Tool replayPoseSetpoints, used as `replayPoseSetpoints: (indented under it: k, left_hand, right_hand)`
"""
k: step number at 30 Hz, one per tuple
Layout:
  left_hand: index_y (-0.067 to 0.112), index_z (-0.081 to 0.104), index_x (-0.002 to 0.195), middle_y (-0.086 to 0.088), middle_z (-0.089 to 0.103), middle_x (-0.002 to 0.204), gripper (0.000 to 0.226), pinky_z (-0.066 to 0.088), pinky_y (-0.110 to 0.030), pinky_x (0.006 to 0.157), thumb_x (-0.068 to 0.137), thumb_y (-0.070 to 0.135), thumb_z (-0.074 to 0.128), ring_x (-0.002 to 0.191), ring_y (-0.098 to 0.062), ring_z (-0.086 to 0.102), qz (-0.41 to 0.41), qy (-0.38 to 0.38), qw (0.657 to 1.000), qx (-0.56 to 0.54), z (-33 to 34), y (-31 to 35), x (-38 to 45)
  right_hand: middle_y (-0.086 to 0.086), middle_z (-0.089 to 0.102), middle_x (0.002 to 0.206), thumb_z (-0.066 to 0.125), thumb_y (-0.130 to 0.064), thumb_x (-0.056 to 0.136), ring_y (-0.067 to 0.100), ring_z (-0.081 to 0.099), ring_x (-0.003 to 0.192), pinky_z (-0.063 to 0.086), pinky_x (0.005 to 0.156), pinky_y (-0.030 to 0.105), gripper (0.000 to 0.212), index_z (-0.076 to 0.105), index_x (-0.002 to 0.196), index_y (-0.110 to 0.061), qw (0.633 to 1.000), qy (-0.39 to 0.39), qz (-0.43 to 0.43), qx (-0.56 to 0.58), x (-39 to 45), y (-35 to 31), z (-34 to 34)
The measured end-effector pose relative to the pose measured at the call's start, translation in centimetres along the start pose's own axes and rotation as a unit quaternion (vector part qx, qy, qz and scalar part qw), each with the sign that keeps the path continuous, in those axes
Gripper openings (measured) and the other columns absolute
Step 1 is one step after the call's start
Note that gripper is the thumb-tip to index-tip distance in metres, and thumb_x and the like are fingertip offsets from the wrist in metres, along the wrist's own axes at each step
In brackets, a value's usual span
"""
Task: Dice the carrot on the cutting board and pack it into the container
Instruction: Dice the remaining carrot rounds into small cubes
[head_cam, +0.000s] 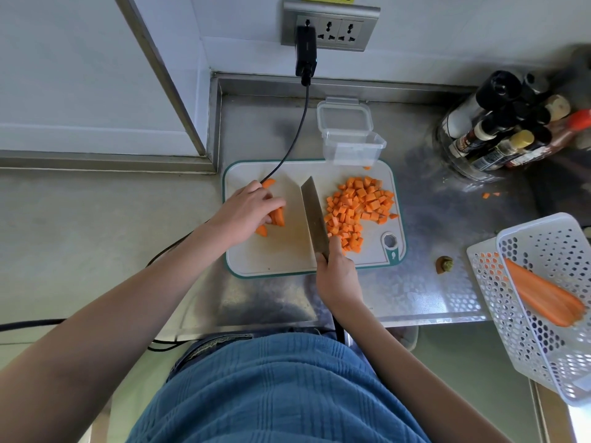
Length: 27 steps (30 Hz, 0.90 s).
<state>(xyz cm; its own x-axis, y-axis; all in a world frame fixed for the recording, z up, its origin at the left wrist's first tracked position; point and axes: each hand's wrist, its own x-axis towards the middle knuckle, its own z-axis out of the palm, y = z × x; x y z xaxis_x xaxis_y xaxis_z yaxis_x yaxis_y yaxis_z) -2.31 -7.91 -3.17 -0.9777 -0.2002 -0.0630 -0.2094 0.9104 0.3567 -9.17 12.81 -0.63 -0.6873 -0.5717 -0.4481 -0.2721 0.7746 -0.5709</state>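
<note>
- Head view, nearest item: blue ribbed fabric garment (271, 388) filled the lower centre, both bare forearms reaching forward from it.
- Right hand (337, 270) was wrapped tight around the handle of a broad steel cleaver (315, 215); the blade lay across the middle of the board, tip pointing away.
- Left hand (248, 209) was curled over the uncut orange carrot pieces (278, 216) on the board's left part, fingertips pressing on them.
- White rectangular cutting board with teal rim (275, 254) lay on the patterned steel countertop (415, 289).
- Heap of diced orange carrot cubes (358, 207) sat on the board's right part, just beside the blade.
- White perforated plastic basket (524, 330), at the right edge of the counter, held long orange carrot strips (543, 295).
- Small brown-green carrot stub (445, 264) lay on the counter between board and basket.
- Clear plastic container with hinged lid open (353, 145) stood at the board's far edge, no carrot visible inside.
- Cluster of dark condiment bottles (499, 129) stood far right.
- Black plug adapter with cable (306, 54) hung from the grey wall socket panel (332, 27).
</note>
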Motion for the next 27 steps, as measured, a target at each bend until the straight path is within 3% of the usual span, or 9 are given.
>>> replayPoseSetpoints:
  k: [5, 11, 16, 19, 27]
  left_hand:
    - [0.010, 0.059, 0.108, -0.013, 0.063, 0.103, 0.029, 0.045, -0.047, 0.089, 0.081, 0.013, 0.068, 0.118, -0.033, 0.045, -0.021, 0.012, 0.999, -0.031, 0.7, 1.5, 0.1]
    - [0.008, 0.059, 0.104, -0.010, 0.066, 0.096, 0.028, 0.048, -0.040, 0.073, 0.078, 0.006, 0.069, 0.099, -0.030, 0.055, -0.019, 0.086, 0.994, -0.066, 1.7, 3.0, -1.2]
    - [0.008, 0.058, 0.104, -0.010, 0.066, 0.100, 0.023, 0.053, -0.044, 0.069, 0.083, 0.004, 0.064, 0.091, -0.031, 0.061, -0.061, 0.088, 0.985, -0.136, 3.6, 4.3, -2.4]
    - [0.006, 0.060, 0.102, -0.010, 0.067, 0.099, 0.025, 0.053, -0.036, 0.072, 0.079, 0.000, 0.068, 0.091, -0.030, 0.063, -0.066, 0.099, 0.978, -0.169, 4.5, 5.6, -2.8]
    - [0.008, 0.058, 0.108, -0.007, 0.065, 0.102, 0.035, 0.051, -0.036, 0.080, 0.076, 0.005, 0.072, 0.099, -0.026, 0.058, -0.079, 0.108, 0.969, -0.209, 5.2, 6.5, -3.3]
  right_hand:
    - [0.009, 0.059, 0.087, 0.038, -0.015, 0.100, 0.024, 0.057, 0.074, 0.044, 0.059, 0.033, 0.022, 0.035, 0.122, -0.016, 1.000, -0.012, -0.012, 0.009, 0.6, -1.1, 0.3]
    - [0.007, 0.056, 0.080, 0.038, -0.014, 0.100, 0.018, 0.052, 0.063, 0.034, 0.045, 0.024, 0.006, 0.035, 0.106, -0.015, 0.998, -0.044, -0.033, -0.008, 0.5, -1.3, 0.9]
    - [0.009, 0.060, 0.082, 0.038, -0.014, 0.100, 0.024, 0.057, 0.069, 0.045, 0.054, 0.033, 0.007, 0.033, 0.103, -0.019, 0.998, -0.048, -0.030, -0.004, -0.3, -1.0, 0.8]
    - [0.010, 0.062, 0.083, 0.037, -0.016, 0.100, 0.027, 0.060, 0.072, 0.052, 0.061, 0.041, 0.010, 0.033, 0.107, -0.021, 0.999, -0.043, -0.018, -0.015, -1.2, -0.4, 0.5]
    - [0.012, 0.060, 0.083, 0.035, -0.013, 0.100, 0.030, 0.057, 0.074, 0.046, 0.059, 0.037, 0.014, 0.035, 0.113, -0.016, 0.999, -0.026, -0.015, -0.038, -2.1, -0.5, 0.8]
